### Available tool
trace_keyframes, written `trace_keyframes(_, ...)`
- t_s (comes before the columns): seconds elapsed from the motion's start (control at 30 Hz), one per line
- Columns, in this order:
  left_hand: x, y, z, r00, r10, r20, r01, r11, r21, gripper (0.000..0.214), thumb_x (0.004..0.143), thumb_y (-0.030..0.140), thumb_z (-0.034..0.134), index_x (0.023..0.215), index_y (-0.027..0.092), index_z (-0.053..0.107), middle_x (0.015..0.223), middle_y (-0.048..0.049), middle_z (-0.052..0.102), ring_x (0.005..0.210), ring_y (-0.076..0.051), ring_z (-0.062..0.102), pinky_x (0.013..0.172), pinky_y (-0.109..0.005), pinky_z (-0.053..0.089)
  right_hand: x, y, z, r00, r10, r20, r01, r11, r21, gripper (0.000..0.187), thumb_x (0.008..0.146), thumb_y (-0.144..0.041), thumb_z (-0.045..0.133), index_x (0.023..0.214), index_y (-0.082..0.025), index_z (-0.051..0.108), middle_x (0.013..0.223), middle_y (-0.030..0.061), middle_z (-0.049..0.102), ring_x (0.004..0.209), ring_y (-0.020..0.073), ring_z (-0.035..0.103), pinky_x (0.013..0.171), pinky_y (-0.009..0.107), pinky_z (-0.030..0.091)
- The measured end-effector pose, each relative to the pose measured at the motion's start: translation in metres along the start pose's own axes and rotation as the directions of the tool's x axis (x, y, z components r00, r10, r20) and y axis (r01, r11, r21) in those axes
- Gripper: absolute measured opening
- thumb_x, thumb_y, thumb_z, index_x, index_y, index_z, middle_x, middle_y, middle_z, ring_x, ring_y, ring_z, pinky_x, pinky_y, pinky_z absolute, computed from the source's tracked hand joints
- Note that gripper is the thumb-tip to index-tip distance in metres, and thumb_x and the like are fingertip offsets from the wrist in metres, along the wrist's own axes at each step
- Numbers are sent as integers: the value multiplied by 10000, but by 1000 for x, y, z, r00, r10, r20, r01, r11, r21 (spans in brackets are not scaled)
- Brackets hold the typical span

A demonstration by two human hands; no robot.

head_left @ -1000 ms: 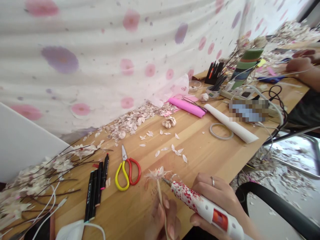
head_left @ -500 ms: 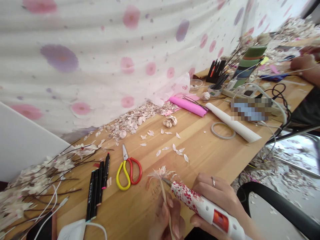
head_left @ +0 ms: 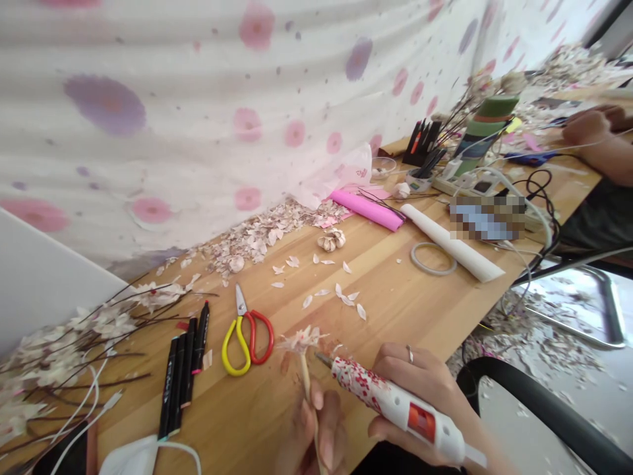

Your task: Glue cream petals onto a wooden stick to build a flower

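Between the fingertips of my left hand (head_left: 316, 429) is the pale stem of a handmade flower (head_left: 304, 340), its whitish petals spread out at the top. My right hand (head_left: 420, 379) is wrapped round a white hot glue gun (head_left: 386, 396) patterned with red specks, with a glue stick poking from its rear end. The metal nozzle points left, just right of the stem below the petals, with a small gap between them. Left of the flower lie scissors (head_left: 244, 340) with one yellow and one red handle. Loose petals (head_left: 346, 295) are scattered beyond the flower.
Several black markers (head_left: 182, 373) lie at left, near petal-covered twigs (head_left: 93, 323). Farther back are a petal heap (head_left: 257, 234), a pink roll (head_left: 368, 210), a white paper roll (head_left: 452, 244) and a tape ring (head_left: 434, 258). A co-worker's hands (head_left: 593, 128) rest at far right.
The glue gun's nozzle has drawn back a little from the flower's stem, where it was touching or nearly touching. The whole view has shifted slightly, so things sit farther left.
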State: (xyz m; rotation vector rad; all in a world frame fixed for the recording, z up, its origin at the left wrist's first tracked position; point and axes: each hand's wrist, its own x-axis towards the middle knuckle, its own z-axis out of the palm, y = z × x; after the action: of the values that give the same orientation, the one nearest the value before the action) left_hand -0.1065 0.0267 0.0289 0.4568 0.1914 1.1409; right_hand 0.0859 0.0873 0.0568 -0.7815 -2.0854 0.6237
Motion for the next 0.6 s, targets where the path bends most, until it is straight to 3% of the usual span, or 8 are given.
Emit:
trace_keyframes(0.1, -5, 10, -4, 998, 69, -4, -69, 997, -44, 240, 1015, 277, 470, 1084, 243, 698, 664, 74, 334, 454, -56, 197, 477, -57, 431, -2, 4, -2, 995, 90, -31, -89, 996, 18, 514, 901, -677, 542, 803, -180, 626, 631, -4, 562, 531, 117, 487, 498, 253, 333)
trace_keyframes(0.2, -9, 21, -10, 991, 136, -14, -137, 988, -66, 239, 1013, 216, 458, 1091, 197, 683, 682, 66, 346, 494, -78, 190, 498, -76, 465, -8, 12, -7, 950, 312, -17, -311, 950, 40, 451, 832, -647, 672, 886, -199, 670, 669, -4, 654, 552, 134, 577, 520, 246, 403)
trace_keyframes(0.27, -12, 25, -15, 988, 154, -5, -154, 985, -80, 227, 1009, 191, 458, 1086, 182, 672, 676, 67, 345, 500, -79, 201, 527, -91, 494, -13, 22, -12, 885, 460, -72, -458, 888, 42, 380, 847, -566, 705, 961, -205, 674, 757, 10, 709, 630, 162, 641, 576, 253, 464)
trace_keyframes(0.33, -16, 27, -22, 988, 155, 1, -155, 984, -93, 208, 1003, 178, 471, 1076, 179, 666, 673, 67, 369, 493, -66, 241, 559, -104, 519, -16, 36, -20, 788, 572, -229, -585, 811, 14, 371, 858, -536, 686, 1012, -199, 677, 857, 37, 740, 728, 199, 679, 642, 271, 503)
trace_keyframes(0.43, -19, 25, -33, 987, 156, -24, -158, 977, -140, 188, 1003, 180, 488, 1065, 184, 665, 729, 31, 532, 515, -40, 423, 562, -91, 521, -15, 64, -35, 638, 619, -458, -717, 695, -60, 441, 849, -570, 652, 1015, -165, 702, 822, 71, 737, 725, 243, 672, 623, 310, 491)
trace_keyframes(0.5, -21, 22, -38, 985, 160, -67, -169, 970, -176, 177, 1001, 167, 499, 1049, 191, 668, 808, -6, 638, 599, -45, 575, 563, -91, 526, -10, 84, -45, 618, 612, -493, -741, 663, -105, 462, 822, -583, 658, 965, -147, 716, 762, 83, 711, 682, 252, 642, 603, 332, 470)
trace_keyframes(0.6, -22, 18, -41, 980, 160, -121, -184, 959, -217, 166, 992, 143, 516, 1015, 190, 674, 846, -30, 698, 691, -73, 673, 580, -115, 549, -2, 110, -53, 643, 588, -491, -727, 670, -150, 487, 764, -631, 655, 844, -154, 714, 789, 95, 682, 666, 245, 608, 611, 355, 465)
